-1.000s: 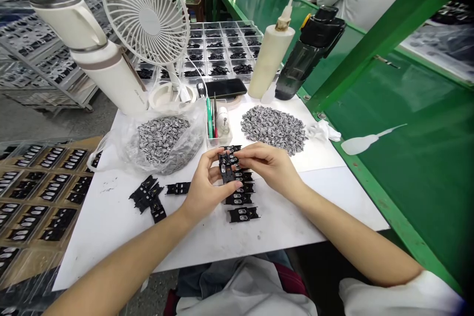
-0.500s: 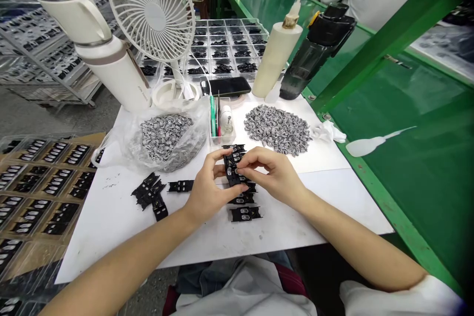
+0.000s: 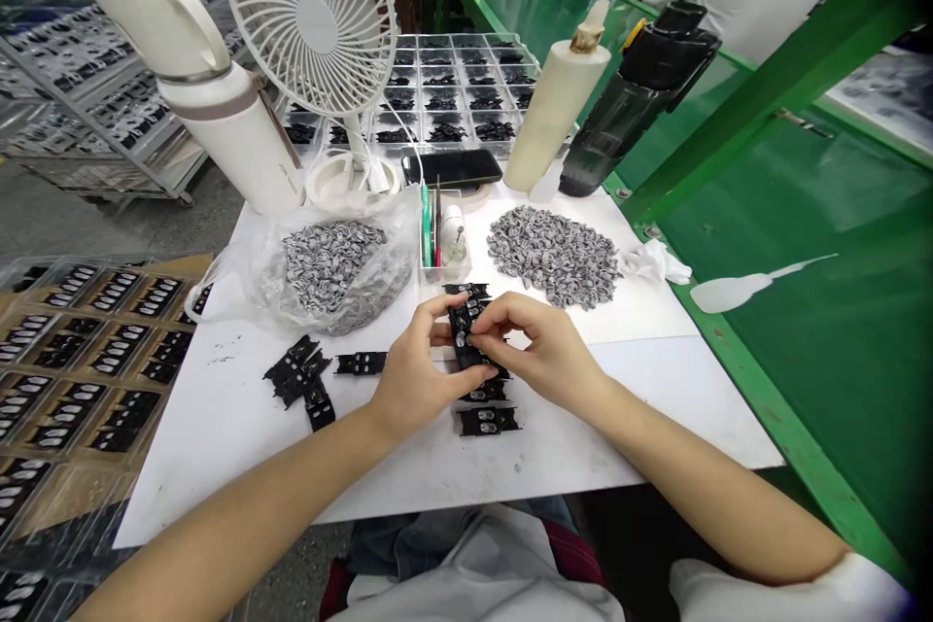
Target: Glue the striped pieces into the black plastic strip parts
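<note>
White flat desk [image 3: 219, 447] carries it all, w/ a green belt surface [image 3: 802, 311] along its right edge. Back left stand a white round-grille fan [image 3: 313, 19] & a tall white jug w/ handle [image 3: 219, 117]. A clear plastic bag of small grey metal bits [image 3: 328, 262] sits left of centre. A loose heap of grey bits [image 3: 554, 253] lies right of centre, apart from the bag. A cream squeeze bottle [image 3: 554, 112] stands behind the heap.

Left hand [image 3: 412, 379] & right hand [image 3: 546, 350] meet mid-desk. Both are closed on one small black plastic strip [image 3: 465, 330], w/ fingertips pinching it from either side. The strip is held over a short column of black strips [image 3: 487, 420] lying flat on the desk, near the front edge. A small jumble of black strips [image 3: 298, 379] lies further left, apart from the hands.
</note>
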### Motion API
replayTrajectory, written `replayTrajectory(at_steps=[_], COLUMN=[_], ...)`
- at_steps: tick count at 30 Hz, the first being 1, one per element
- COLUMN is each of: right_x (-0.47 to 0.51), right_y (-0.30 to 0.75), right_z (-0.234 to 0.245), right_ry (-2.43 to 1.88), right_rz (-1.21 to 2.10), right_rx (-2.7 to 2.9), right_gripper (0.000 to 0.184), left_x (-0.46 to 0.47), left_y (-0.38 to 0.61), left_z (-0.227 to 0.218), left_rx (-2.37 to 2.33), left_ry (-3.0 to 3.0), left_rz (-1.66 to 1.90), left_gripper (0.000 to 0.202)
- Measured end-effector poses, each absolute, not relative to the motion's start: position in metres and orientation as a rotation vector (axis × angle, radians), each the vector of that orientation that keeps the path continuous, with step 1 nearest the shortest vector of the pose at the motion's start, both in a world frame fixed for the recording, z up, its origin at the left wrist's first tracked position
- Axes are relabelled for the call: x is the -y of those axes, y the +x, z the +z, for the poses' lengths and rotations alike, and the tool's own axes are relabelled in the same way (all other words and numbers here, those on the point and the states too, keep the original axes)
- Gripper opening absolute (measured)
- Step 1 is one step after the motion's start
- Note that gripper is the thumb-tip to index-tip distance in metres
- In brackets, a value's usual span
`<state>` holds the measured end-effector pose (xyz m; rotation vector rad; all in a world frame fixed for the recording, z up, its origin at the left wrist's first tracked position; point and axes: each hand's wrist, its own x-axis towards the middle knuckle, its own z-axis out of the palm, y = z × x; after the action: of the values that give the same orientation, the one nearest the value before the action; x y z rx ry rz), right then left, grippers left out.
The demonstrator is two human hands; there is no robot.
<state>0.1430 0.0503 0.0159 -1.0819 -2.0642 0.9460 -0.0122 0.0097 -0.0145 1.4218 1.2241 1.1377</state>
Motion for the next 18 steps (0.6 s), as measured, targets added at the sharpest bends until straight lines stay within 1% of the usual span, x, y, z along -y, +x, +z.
replayTrajectory(at_steps=[6,11,18], right_x=[-0.0495,-0.0496,-0.0475], right_y=[0.1414,0.1432,0.1449], right_z=[0.0181,0.0197,0.0210], right_ry=[-1.111,-1.165,-1.050], right_rz=[0.889,0.887,0.873], right_rx=[2.153,2.158,2.161], right_gripper=[0.010,0.008,0.012], left_x=[-0.0091,-0.0100,-0.0100], left_y=[-0.0121,-0.0134,-0.0156], left_z=[-0.0132,-0.0123,-0.0139], left_rx=[-1.301,-1.287,-1.228], left_ry=[1.475,1.489,1.507], left_rz=[1.080,1.088,1.088], left_gripper=[0.068,0.068,0.071])
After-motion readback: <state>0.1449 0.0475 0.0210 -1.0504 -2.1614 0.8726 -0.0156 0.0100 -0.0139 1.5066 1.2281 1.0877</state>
